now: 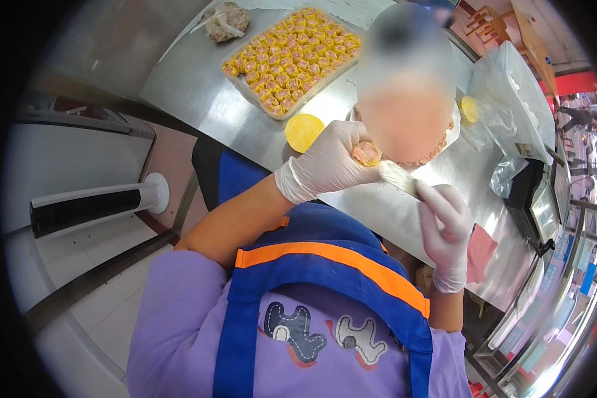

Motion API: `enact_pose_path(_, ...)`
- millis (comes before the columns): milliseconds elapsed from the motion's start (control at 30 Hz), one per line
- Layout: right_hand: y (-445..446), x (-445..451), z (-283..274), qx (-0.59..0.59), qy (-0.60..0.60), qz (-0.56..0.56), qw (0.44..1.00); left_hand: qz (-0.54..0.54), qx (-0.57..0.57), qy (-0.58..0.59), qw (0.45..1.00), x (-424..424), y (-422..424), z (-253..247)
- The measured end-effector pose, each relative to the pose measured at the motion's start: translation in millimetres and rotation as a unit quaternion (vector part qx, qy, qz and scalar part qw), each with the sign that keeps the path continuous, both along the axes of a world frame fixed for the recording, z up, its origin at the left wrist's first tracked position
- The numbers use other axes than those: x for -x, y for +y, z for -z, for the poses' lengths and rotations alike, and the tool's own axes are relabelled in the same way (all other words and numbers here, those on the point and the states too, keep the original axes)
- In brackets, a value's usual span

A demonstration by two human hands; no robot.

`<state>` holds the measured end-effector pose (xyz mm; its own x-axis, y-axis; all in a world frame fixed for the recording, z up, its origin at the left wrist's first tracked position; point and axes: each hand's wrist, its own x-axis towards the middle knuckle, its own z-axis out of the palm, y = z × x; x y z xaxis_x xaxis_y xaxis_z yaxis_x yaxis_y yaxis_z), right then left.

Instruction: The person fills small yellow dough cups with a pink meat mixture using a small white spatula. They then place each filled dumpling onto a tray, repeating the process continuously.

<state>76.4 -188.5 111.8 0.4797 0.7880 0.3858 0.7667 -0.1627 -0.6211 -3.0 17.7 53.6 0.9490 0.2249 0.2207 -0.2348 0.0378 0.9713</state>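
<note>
My gloved left hand (328, 159) is closed around an open-topped dumpling (366, 153) with a yellow wrapper and pink meat filling. In my gloved right hand (445, 219) is a small pale spatula (398, 177), its blade close beside the dumpling. Whether the blade touches the dumpling I cannot tell. A round yellow wrapper (304, 133) lies on the metal table just past my left wrist. Behind my hands, a container of minced meat (430, 158) is mostly hidden by a blurred oval. Many similar dumplings fill a clear tray (278, 117) farther back.
A tied plastic bag of food (227, 22) lies at the table's far left. Another yellow wrapper (469, 109) and a white container with plastic sheeting (510, 94) are at the right, near a dark scale-like device (532, 199). A pink cloth (480, 253) lies by my right wrist.
</note>
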Motion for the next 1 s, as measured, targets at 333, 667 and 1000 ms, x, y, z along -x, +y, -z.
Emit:
enact_pose_path(333, -8.7, 6.4, 13.3, -0.039, 0.196, 0.036, 0.979, 0.059, 0.103, 0.168, 0.979, 5.4, 2.9, 7.2)
enact_pose_path(667, 16.0, 6.9, 10.0, 0.005, 0.024, 0.000, 1.000, 0.034, 0.072, 0.144, 0.986, 7.9, -3.2, -3.8)
enact_pose_path(1000, -1.9, -8.2, 15.8, 0.055, 0.066, -0.027, 0.996, 0.064, -0.104, 0.083, 0.989, 19.7, 4.6, 8.2)
